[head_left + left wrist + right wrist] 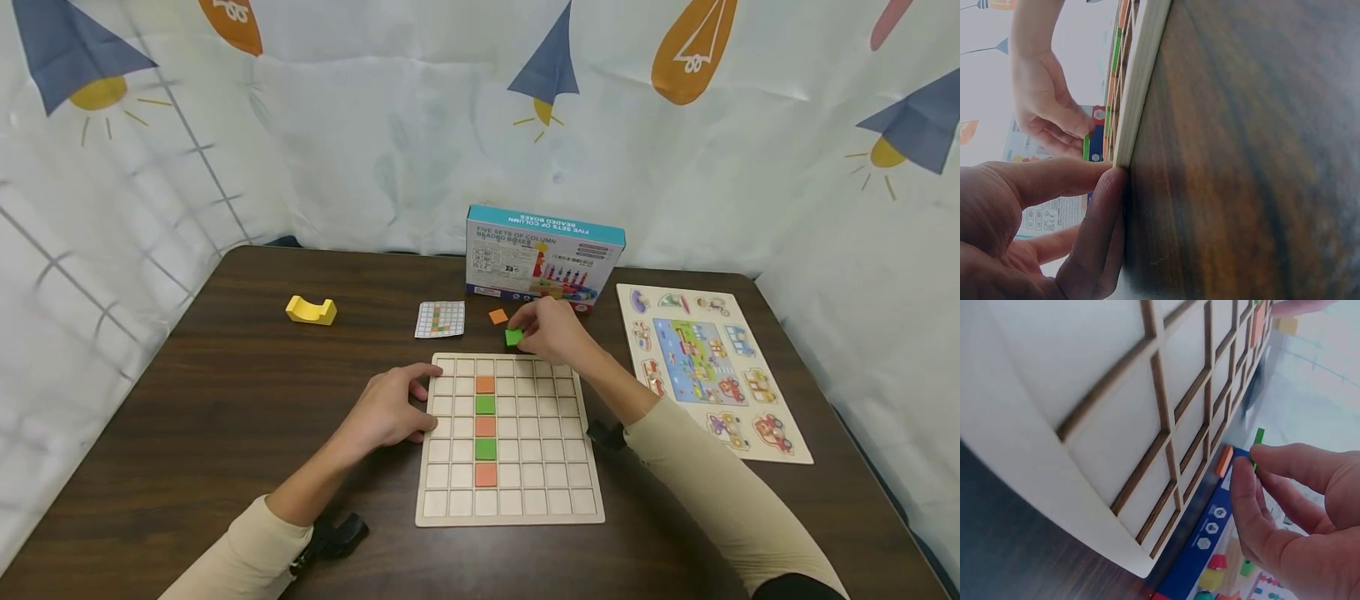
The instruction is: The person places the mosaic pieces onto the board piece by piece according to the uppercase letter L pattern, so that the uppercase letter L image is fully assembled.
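Observation:
A pale wooden grid board (pixel 521 503) lies flat on the table, with orange tiles (pixel 485 427) and green tiles (pixel 486 449) alternating down one column. At its left edge, my left hand (pixel 390 406) touches the rim with thumb and forefinger spread apart; the left wrist view shows these fingertips (pixel 1110 184) against the board's side. Just past the far edge, my right hand (pixel 553 331) pinches a green square tile (pixel 513 337) between thumb and fingers. In the right wrist view, that tile's thin edge (pixel 1259 436) sticks up from the fingertips. A loose orange tile (pixel 498 317) lies beside it.
Behind the right hand stands a toy box (pixel 545 218). A small printed grid card (pixel 440 320) lies beyond the board, and a yellow curved block (pixel 311 311) sits farther left. To the right, under the forearm's side, is a picture puzzle board (pixel 705 367).

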Motion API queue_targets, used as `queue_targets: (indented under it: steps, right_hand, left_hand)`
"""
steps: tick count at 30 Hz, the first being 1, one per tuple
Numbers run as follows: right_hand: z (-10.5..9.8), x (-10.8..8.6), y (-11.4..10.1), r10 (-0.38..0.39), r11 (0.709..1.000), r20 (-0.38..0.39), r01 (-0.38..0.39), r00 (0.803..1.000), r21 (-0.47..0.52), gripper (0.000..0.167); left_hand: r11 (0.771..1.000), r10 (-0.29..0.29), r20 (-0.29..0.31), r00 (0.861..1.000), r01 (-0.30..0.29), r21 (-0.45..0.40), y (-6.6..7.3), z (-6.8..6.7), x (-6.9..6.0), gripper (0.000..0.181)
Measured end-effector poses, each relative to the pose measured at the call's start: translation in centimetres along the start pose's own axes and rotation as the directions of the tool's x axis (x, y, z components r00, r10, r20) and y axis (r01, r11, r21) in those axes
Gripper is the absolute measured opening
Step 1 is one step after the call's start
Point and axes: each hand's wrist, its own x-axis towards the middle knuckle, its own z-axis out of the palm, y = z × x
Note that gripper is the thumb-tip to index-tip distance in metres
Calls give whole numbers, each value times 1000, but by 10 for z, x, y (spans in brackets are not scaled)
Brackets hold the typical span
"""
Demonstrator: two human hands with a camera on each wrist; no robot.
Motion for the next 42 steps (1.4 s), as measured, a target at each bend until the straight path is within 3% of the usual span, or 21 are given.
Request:
queue_targets:
  steps: [23, 42]
  right_hand:
    - [10, -53, -5, -50, 998, -9, 50, 999, 37, 21]
    - [21, -86, -15, -25, 999, 31, 24, 999, 48, 23]
  left_hand:
    - [1000, -6, -1, 1000, 6, 0, 0, 0, 1, 71]
    - [1000, 0, 3, 1000, 0, -12, -1, 0, 1, 70]
